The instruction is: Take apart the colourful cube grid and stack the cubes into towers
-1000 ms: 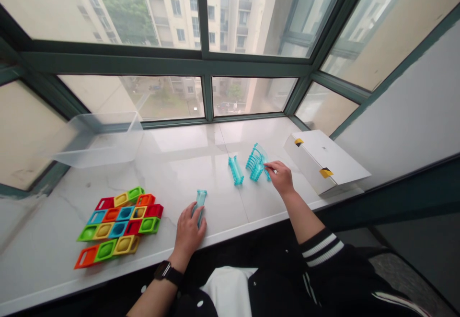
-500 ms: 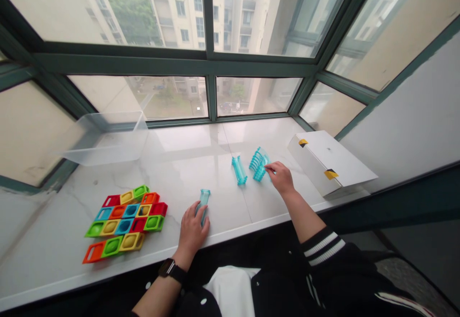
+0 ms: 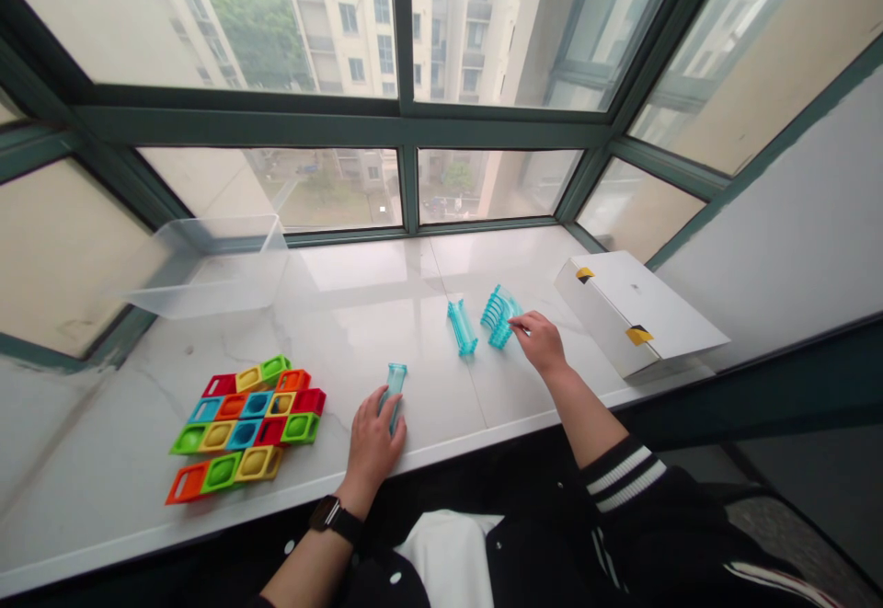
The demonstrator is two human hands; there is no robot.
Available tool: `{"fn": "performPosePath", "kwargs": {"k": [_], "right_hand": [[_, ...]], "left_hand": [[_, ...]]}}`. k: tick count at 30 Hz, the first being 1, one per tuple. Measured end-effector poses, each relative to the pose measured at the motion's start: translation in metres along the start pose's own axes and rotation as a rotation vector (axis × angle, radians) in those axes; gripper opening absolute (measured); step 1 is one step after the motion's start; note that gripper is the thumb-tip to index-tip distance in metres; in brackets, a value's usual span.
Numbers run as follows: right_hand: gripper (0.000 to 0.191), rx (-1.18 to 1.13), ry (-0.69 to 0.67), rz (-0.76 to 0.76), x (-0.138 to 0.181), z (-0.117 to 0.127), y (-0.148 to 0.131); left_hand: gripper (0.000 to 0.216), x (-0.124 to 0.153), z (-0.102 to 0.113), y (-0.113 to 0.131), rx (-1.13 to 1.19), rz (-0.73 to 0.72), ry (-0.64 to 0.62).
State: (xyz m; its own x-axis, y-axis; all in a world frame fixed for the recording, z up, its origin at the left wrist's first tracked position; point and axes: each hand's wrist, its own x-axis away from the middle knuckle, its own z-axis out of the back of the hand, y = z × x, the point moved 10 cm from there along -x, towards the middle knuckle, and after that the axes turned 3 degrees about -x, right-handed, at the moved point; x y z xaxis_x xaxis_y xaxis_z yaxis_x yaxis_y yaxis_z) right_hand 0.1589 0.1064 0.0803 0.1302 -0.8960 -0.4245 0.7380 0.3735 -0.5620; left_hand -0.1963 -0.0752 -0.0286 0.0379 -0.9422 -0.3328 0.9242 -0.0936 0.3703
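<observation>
My left hand [image 3: 376, 433] rests on the ledge with its thumb and fingers around a clear teal straight track piece [image 3: 396, 374]. The far end of that piece shows beyond my fingers; the rest is partly covered. At the right, my right hand [image 3: 539, 339] pinches the near side of a curved, ribbed teal track piece [image 3: 498, 316] lying on the ledge. Whether this is one piece or several close together, I cannot tell. Just left of it lies another straight teal track piece [image 3: 462, 327], which neither hand touches.
Colourful blocks [image 3: 246, 433] in red, yellow, green, blue and orange lie in rows at the left. Behind them is a clear plastic bin [image 3: 207, 300]. A white box [image 3: 638, 309] with yellow-and-black tabs stands at the right. Windows border the white ledge [image 3: 359, 314].
The whole view has shifted slightly to the right. Both hands and the teal pieces keep practically the same places on the ledge.
</observation>
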Motion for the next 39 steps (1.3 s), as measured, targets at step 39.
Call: {"fn": "performPosePath", "kwargs": {"k": [39], "right_hand": [[0.032,0.033,-0.021,-0.035,0.001,-0.001,0.0058]], "left_hand": [[0.038,-0.0002,-0.0001,-0.0005,0.043,0.007,0.007]]}}
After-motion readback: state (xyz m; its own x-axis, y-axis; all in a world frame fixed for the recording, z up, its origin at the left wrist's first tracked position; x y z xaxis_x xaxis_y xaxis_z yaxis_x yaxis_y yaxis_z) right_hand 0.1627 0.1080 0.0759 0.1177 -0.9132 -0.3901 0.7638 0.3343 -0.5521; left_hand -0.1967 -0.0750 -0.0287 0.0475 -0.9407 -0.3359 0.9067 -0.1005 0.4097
